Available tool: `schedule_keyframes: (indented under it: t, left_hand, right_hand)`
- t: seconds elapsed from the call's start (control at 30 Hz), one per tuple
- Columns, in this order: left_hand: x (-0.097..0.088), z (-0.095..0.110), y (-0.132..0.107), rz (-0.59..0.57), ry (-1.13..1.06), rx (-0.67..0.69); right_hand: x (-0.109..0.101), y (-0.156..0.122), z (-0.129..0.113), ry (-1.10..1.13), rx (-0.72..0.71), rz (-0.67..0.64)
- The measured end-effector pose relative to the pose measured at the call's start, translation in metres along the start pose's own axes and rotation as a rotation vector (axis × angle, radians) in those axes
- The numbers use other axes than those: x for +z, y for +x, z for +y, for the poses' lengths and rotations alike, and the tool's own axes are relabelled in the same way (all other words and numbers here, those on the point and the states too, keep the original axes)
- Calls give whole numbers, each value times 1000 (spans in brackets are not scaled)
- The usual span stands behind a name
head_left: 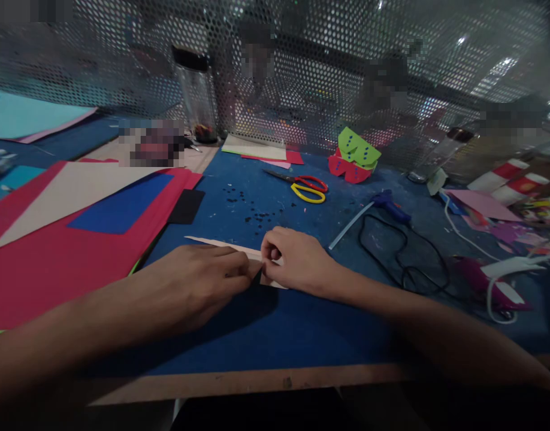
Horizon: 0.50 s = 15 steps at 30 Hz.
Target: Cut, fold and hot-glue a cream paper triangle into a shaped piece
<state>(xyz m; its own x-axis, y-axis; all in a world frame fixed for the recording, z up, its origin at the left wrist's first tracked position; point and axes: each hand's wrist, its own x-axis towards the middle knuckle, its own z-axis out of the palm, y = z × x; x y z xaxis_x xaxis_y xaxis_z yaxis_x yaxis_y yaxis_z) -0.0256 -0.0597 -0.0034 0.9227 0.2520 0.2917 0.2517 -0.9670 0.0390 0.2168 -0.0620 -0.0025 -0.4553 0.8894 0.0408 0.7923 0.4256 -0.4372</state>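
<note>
A pale cream piece of paper [257,267] lies on the blue tabletop in front of me, mostly covered by my hands. My left hand [214,276] closes its fingers on the paper's left part. My right hand [297,261] has curled thumb and fingers pinching the paper close to the left fingertips. One long, thin edge of the paper sticks out past the left hand. Just beyond the hands lie several small black paper dots [259,218]. Farther off are scissors [297,179] with one red and one yellow handle.
Red sheets [36,281], a blue piece [122,206] and a black card [186,206] lie left. A blue glue gun [392,206] with black cord and a purple tool [495,284] lie right. Green and red cutouts [358,149] stand before the perforated metal screen [302,78].
</note>
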Motion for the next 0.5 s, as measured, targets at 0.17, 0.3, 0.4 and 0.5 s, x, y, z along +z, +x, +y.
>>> schedule_keyframes:
  t: [0.17, 0.3, 0.4, 0.5]
  left_hand:
    - [-2, 1, 3, 31, -27, -9]
    - [-3, 1, 4, 43, -43, -13]
    - [-3, 1, 2, 48, -57, -17]
    - [-4, 2, 1, 27, -50, -10]
  right_hand:
    - [0, -4, -5, -34, -16, 23]
    - [0, -5, -5, -58, -25, 25]
    - [1, -3, -1, -20, -42, 22]
    - [1, -2, 3, 18, -53, 24]
